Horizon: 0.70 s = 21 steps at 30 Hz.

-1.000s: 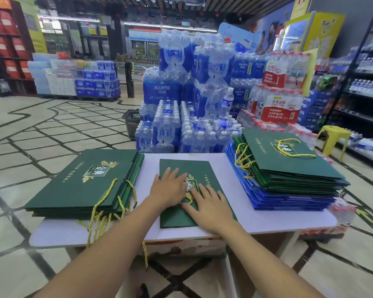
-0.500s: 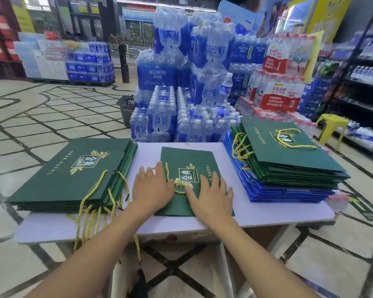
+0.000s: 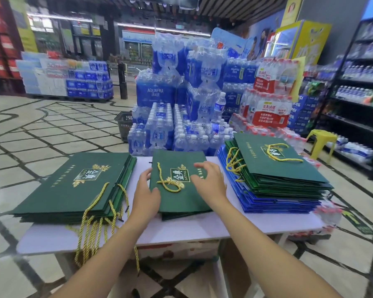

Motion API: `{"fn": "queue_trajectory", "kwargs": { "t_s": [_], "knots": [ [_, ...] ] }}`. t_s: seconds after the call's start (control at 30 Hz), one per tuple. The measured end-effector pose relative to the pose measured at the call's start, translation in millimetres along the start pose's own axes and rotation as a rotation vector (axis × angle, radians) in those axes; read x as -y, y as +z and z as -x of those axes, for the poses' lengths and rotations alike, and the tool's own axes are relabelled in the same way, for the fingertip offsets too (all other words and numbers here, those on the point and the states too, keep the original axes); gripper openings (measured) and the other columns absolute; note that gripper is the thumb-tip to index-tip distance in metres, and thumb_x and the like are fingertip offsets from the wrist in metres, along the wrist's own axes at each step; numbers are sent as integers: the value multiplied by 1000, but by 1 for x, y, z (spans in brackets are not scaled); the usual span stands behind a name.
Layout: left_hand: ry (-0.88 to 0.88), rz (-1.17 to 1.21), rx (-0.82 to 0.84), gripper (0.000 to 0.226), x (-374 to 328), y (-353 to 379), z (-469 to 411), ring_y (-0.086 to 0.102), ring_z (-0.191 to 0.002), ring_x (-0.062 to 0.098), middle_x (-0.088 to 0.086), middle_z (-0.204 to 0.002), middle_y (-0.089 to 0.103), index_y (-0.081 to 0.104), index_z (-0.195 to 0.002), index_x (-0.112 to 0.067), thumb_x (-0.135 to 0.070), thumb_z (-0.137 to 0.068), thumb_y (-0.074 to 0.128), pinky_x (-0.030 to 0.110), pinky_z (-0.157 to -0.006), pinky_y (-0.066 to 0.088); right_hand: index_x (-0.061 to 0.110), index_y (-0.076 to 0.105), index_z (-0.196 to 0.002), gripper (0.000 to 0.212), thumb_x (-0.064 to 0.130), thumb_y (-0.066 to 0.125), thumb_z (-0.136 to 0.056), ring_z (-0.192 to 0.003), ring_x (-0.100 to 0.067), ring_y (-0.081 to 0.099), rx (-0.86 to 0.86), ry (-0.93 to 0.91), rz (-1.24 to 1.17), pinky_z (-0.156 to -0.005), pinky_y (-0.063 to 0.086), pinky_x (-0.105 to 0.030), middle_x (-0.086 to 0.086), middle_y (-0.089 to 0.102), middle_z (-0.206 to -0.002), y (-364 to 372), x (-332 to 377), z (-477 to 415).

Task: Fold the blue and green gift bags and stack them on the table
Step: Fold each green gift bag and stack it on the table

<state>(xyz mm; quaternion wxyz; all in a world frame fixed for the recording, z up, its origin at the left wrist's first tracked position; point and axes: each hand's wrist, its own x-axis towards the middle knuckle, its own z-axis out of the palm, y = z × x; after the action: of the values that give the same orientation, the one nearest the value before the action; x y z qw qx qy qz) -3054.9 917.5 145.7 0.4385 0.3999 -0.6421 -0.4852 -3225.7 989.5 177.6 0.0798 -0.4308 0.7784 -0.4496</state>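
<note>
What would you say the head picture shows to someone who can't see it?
The left hand and right hand touch a flat green bag on a white table. A green stack lies to its left, a green-on-blue stack to its right; water packs stand behind.

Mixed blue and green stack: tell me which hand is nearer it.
Right. The right hand is just left of the stack; the left hand is farther, across the middle bag.

Bright, even store light falls from long white ceiling strip lamps [image 3: 164, 29], leaving soft shadows on the pale white tabletop [image 3: 202, 227]. Wide-angle distortion bends the grey tiled floor [image 3: 52, 130]; the black shelving [image 3: 362, 82] smears with blur.
</note>
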Motion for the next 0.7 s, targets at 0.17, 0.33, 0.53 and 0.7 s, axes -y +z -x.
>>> {"fn": "queue_trajectory", "kwargs": {
  "t_s": [0.17, 0.33, 0.53, 0.7],
  "knots": [
    [35, 191, -95, 55, -45, -2, -16, 67, -104, 13, -15, -136, 53, 48, -133, -44, -1, -99, 49, 48, -81, 63, 49, 66, -101, 24, 29, 66, -86, -132, -12, 45, -29, -178, -31, -110, 37, -50, 15, 50, -137, -36, 47, -25],
    [169, 189, -73, 62, -111, 36, -39, 61, -115, 11, -6, -141, 54, 46, -142, -34, 3, -91, 44, 36, -86, 59, 50, 68, -90, 18, 33, 66, -85, -127, -10, 50, -143, -290, 9, -111, 37, -52, 15, 57, -129, -112, 73, -60],
    [252, 115, 168, 61, -171, 129, -42, 62, -108, 13, -6, -144, 48, 39, -148, -34, -7, -93, 46, 35, -86, 59, 31, 75, -109, 20, 26, 67, -91, -126, -14, 52, -225, -207, 77, -104, 40, -34, 11, 57, -124, -220, 39, -94],
    [191, 46, 316, 63, -163, 197, -32, 65, -97, 15, -4, -139, 54, 34, -153, -32, -6, -96, 47, 48, -91, 58, 33, 74, -110, 21, 27, 66, -92, -121, -18, 55, -258, -58, 169, -93, 39, -32, 1, 59, -137, -262, -28, -102]
  ]
}}
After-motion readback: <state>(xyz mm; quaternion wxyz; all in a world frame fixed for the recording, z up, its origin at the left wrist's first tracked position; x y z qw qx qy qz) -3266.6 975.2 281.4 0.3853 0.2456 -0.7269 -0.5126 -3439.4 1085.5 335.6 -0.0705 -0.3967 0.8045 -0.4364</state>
